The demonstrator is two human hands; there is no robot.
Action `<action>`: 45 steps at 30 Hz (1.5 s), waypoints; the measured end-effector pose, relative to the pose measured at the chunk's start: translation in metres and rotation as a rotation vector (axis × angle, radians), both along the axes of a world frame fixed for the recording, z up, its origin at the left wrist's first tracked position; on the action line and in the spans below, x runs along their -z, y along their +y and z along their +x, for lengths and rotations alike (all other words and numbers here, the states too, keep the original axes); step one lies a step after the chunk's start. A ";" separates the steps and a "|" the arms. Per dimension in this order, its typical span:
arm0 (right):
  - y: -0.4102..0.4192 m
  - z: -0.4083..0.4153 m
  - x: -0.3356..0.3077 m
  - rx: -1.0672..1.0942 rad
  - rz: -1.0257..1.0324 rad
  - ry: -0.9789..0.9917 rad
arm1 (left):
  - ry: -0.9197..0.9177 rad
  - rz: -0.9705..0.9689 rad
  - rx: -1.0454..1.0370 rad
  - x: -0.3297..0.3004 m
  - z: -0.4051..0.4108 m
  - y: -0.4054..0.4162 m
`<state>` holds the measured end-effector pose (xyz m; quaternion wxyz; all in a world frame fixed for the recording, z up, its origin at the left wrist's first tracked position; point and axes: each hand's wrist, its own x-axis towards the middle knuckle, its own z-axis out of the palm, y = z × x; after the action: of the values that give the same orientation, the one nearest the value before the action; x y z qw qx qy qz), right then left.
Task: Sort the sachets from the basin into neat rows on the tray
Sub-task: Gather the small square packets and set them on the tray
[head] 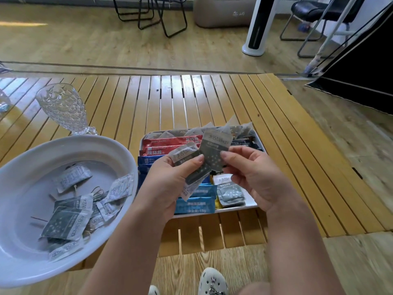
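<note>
The white basin (119, 150) sits at the table's (276, 145) left, loose grey sachets (66, 222) lying inside unsorted. The left hand (170, 184) has its grip clamped on a small stack of grey sachets (191, 165), likely gathered for squaring. The right hand (253, 175) pinches one grey sachet (214, 150) above the tray (253, 204), probably to lay it beside its matching kind.

Two bare forearms reach forward from the bottom of the view, hands raised close together. The left hand (170, 182) curls its fingers and thumb in a pinch. The right hand (253, 173) pinches too, thumb forward, palm turned inward.
</note>
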<state>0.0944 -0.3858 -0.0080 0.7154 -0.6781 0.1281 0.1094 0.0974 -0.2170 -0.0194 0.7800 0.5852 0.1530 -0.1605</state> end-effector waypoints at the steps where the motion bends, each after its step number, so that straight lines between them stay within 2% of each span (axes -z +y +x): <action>1: -0.003 0.000 -0.002 0.025 0.045 0.004 | -0.001 0.009 0.022 0.000 0.000 -0.001; 3: -0.011 -0.002 -0.004 0.078 0.033 -0.006 | -0.001 0.051 0.044 -0.001 0.000 -0.002; 5: -0.022 -0.005 -0.003 0.174 -0.072 -0.018 | -0.010 0.095 0.034 -0.002 0.001 0.000; 8: -0.044 -0.008 0.007 0.281 -0.502 0.020 | -0.021 0.112 -0.011 -0.003 0.004 0.005; 10: -0.053 -0.009 0.014 0.257 -0.806 0.095 | -0.016 0.102 -0.037 -0.004 0.005 0.007; 12: -0.055 -0.010 0.017 0.173 -0.935 0.146 | -0.010 0.098 -0.047 -0.005 0.005 0.007; 18: -0.045 -0.005 0.021 -0.034 -0.960 0.140 | -0.013 0.093 -0.005 -0.007 0.001 -0.002; 25: -0.044 0.005 0.029 0.042 -1.019 0.193 | 0.002 -0.029 -0.039 -0.008 0.004 -0.007; 30: -0.043 0.007 0.027 0.051 -1.082 0.235 | 0.038 -0.005 -0.023 -0.008 0.002 -0.012; 33: -0.041 0.006 0.027 0.051 -1.076 0.240 | 0.038 0.074 0.054 -0.011 -0.002 -0.014; 35: -0.040 0.004 0.025 0.083 -1.012 0.147 | -0.012 0.206 0.127 -0.011 -0.005 -0.017; 36: -0.038 0.002 0.023 0.104 -0.923 0.070 | -0.049 0.257 0.150 -0.010 -0.006 -0.019; 38: -0.030 0.000 0.017 0.112 -0.617 -0.065 | -0.116 0.330 0.181 -0.008 -0.008 -0.024; 40: -0.022 -0.003 0.010 0.017 -0.325 -0.045 | -0.179 0.408 0.227 -0.007 -0.010 -0.026; 41: -0.021 -0.002 0.009 -0.049 -0.251 0.001 | -0.213 0.439 0.256 -0.006 -0.010 -0.027; 45: -0.023 -0.001 0.011 -0.165 -0.240 0.048 | -0.299 0.506 0.346 -0.003 -0.011 -0.026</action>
<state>0.0932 -0.4089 -0.0194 0.6144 -0.7642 0.1011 0.1681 0.0862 -0.2431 -0.0161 0.5851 0.7945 -0.0297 -0.1600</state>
